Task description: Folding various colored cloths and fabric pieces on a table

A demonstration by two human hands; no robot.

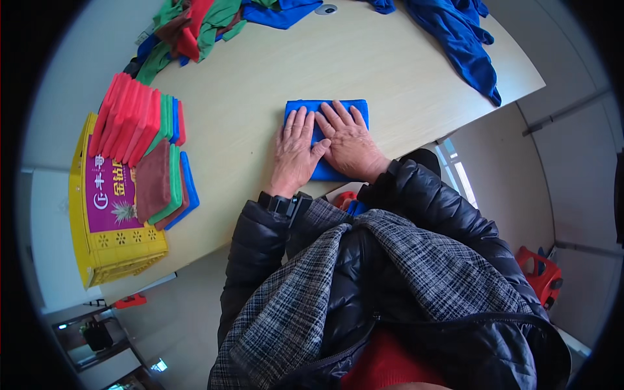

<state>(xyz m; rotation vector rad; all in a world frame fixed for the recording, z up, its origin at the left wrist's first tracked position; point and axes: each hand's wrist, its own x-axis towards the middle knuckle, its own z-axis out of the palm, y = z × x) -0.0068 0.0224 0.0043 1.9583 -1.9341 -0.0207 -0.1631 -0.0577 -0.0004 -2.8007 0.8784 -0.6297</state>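
Observation:
A folded blue cloth (322,170) lies near the front edge of the pale wooden table (260,78). My left hand (296,151) rests flat over its left side, fingers stretched out and pointing away from me. Across the middle and right of the cloth lies my right hand (348,140), also flat, its fingers slightly spread. The two hands touch where my left thumb meets the right hand. Part of the cloth is hidden beneath them. Nothing is gripped by either hand.
To the left, folded red cloths (127,120) and a smaller stack with a brown cloth (155,182) stand by a yellow and purple carton (81,195). Crumpled cloths (195,36) lie at the far left. A loose blue cloth (458,49) hangs near the right edge.

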